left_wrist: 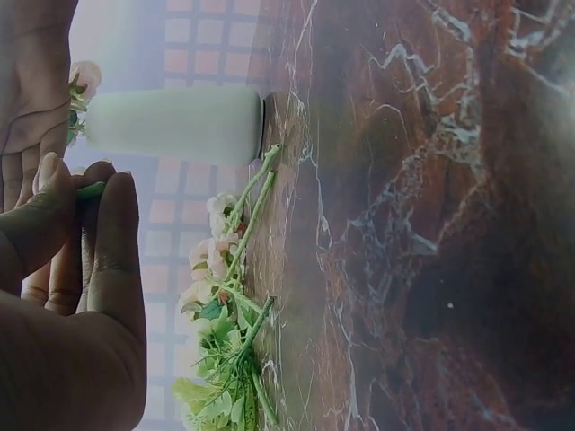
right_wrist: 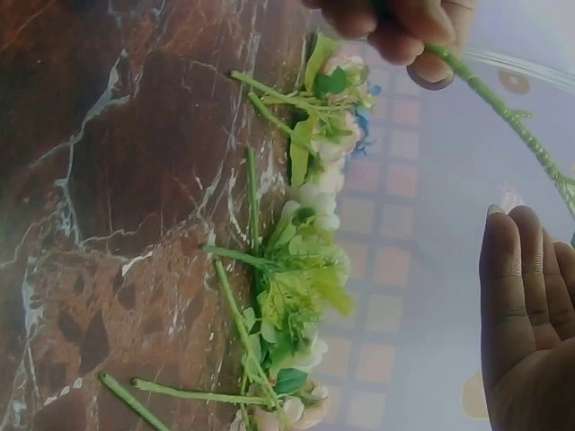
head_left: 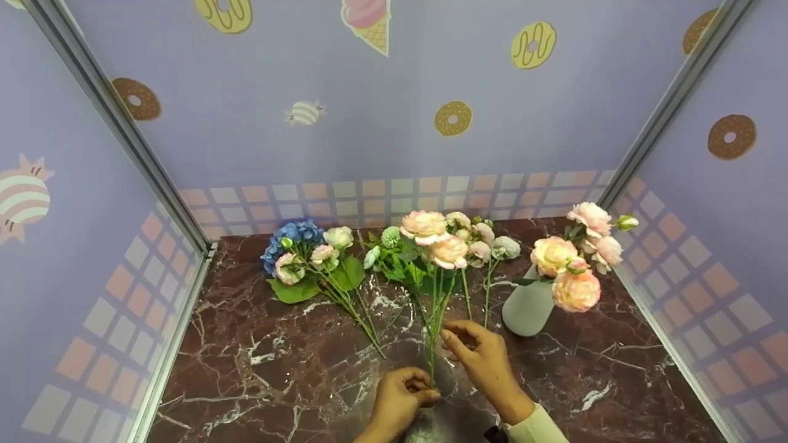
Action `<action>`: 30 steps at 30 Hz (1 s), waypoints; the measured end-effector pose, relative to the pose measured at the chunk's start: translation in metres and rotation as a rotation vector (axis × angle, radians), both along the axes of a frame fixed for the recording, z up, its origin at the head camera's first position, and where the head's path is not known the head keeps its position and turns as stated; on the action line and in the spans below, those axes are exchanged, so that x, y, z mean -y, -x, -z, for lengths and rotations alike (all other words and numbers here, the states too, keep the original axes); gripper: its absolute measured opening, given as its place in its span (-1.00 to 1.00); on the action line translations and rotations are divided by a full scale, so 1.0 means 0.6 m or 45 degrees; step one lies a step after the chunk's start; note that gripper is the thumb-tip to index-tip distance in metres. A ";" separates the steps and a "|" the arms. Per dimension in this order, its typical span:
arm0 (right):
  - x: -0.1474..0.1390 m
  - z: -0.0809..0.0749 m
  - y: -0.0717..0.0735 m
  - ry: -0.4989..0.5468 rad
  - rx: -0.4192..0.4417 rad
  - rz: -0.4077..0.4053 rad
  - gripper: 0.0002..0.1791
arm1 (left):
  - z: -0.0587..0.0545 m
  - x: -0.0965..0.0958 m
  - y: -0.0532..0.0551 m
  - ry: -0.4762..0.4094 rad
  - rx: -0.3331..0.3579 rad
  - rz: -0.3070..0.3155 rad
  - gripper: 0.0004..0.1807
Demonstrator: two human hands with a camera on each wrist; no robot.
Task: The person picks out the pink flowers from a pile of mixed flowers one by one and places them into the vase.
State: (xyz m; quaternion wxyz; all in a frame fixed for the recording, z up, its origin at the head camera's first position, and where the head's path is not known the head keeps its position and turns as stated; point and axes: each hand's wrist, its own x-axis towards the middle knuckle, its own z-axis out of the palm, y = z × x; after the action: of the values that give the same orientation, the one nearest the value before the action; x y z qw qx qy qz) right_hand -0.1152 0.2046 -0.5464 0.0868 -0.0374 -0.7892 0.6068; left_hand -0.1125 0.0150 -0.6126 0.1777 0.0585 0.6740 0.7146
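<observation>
Between its thumb and fingertips, my left hand (head_left: 400, 397) pinches the lower end of an upright green stem (head_left: 432, 344). Two large peach-pink blooms (head_left: 448, 251) top this flower spray. Higher up, beside the stem, my right hand (head_left: 483, 357) has its fingers relaxed. In the right wrist view the stem (right_wrist: 512, 117) slants out of the left hand (right_wrist: 404, 31), and the right hand's fingers (right_wrist: 517, 278) are fairly straight next to it. From the left wrist view, the green stem end (left_wrist: 91, 190) shows between thumb and fingers.
A pale vase (head_left: 527, 307) on the right holds peach-pink flowers (head_left: 575, 289). Blue hydrangea (head_left: 295, 237) and pale pink flowers (head_left: 289, 268) lie at the left. Behind the held spray lie green foliage (head_left: 394, 264) and white flowers (head_left: 506, 247). Patterned walls enclose the marbled table (head_left: 265, 381).
</observation>
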 end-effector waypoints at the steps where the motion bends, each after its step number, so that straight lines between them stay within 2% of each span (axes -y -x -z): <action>1: 0.001 -0.001 0.000 0.008 -0.001 -0.006 -0.74 | 0.000 0.000 0.000 0.005 -0.013 0.001 -0.81; 4: 0.003 -0.005 0.002 0.040 -0.001 -0.014 -0.73 | 0.001 0.000 0.000 0.026 -0.047 -0.002 -0.82; 10: 0.007 -0.014 0.007 0.099 0.004 -0.012 -0.72 | -0.002 0.000 -0.001 0.085 -0.034 0.010 -0.83; 18: 0.005 -0.026 0.011 0.140 0.010 0.043 -0.72 | 0.002 0.001 0.000 0.083 -0.071 -0.015 -0.83; 30: -0.004 -0.050 0.015 0.309 0.029 0.110 -0.76 | 0.004 0.001 0.000 0.122 -0.102 -0.008 -0.82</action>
State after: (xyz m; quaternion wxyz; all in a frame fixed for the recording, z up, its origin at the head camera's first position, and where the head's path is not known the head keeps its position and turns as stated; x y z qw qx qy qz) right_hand -0.1245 0.2070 -0.5164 0.0987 -0.0883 -0.7086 0.6931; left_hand -0.1122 0.0144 -0.6150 0.1510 0.0766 0.7142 0.6791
